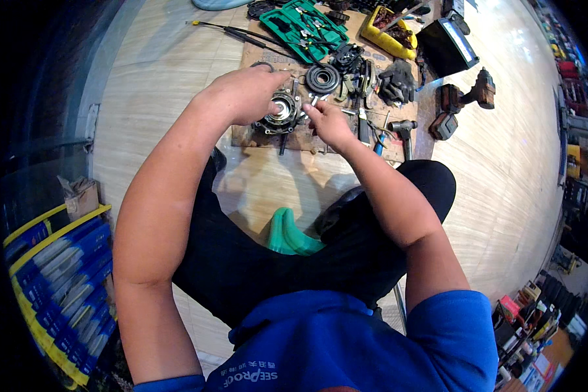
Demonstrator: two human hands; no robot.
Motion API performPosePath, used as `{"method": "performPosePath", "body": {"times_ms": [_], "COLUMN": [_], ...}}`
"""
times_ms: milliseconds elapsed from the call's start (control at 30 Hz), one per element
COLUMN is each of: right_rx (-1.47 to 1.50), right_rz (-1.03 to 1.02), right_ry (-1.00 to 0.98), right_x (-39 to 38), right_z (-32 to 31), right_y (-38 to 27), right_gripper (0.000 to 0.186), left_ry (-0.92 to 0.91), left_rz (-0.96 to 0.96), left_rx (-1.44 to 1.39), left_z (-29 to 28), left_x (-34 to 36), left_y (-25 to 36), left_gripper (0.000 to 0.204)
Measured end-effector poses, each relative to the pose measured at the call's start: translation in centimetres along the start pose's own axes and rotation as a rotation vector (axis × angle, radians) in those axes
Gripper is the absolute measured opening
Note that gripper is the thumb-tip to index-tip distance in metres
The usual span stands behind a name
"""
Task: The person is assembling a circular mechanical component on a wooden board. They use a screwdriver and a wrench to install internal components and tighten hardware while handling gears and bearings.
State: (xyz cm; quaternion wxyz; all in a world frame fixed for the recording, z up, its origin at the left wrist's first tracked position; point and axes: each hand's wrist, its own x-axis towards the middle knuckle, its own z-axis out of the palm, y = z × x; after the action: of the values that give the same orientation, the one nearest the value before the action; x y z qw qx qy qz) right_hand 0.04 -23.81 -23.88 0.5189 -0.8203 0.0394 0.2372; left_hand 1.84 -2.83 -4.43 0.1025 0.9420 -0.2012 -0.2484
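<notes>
My left hand (242,95) lies over the far left side of a round metal housing (279,127) with a shiny ring in its centre. The index finger stretches along the far side and the thumb reaches to the ring; the other fingers are hidden. Just right of the housing, my right hand (332,124) is closed, with a small silver metal piece (315,100) at its thumb and fingertips. Its exact kind is too small to tell. Beyond the right hand is a dark round part with a bearing-like centre (322,78).
A worn board (245,137) bears tools and parts: a green tool case (293,29), a yellow tub (389,36), dark gloves (397,81), a hammer (404,127). Right of it stand a black box-shaped battery (445,49) and a cordless power tool (480,90). A green stool (284,235) shows between my legs.
</notes>
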Motion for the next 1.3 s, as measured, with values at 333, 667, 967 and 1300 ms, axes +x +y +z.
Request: {"method": "performPosePath", "body": {"times_ms": [333, 667, 967, 1300], "right_rx": [-0.497, -0.863, -0.795, -0.684], "right_rz": [-0.423, -0.319, -0.522, -0.439], "right_ry": [0.082, -0.092, -0.138, -0.155], "right_x": [-1.1, -3.6, -2.7, -2.3], "right_z": [-0.5, -1.1, -1.5, -1.3], "right_y": [-2.3, -6.0, -4.1, -4.0], "right_gripper": [0.024, 0.036, 0.022, 0.029], "left_ry": [0.019, 0.001, -0.007, 0.0], "left_rz": [0.022, 0.024, 0.008, 0.024], "left_rx": [-0.002, 0.033, 0.039, 0.039], "left_z": [0.4, 0.5, 0.2, 0.5], "left_x": [0.4, 0.2, 0.2, 0.3], "left_y": [-0.6, -0.9, -0.5, -1.0], "left_gripper": [0.066, 0.066, 0.066, 0.068]}}
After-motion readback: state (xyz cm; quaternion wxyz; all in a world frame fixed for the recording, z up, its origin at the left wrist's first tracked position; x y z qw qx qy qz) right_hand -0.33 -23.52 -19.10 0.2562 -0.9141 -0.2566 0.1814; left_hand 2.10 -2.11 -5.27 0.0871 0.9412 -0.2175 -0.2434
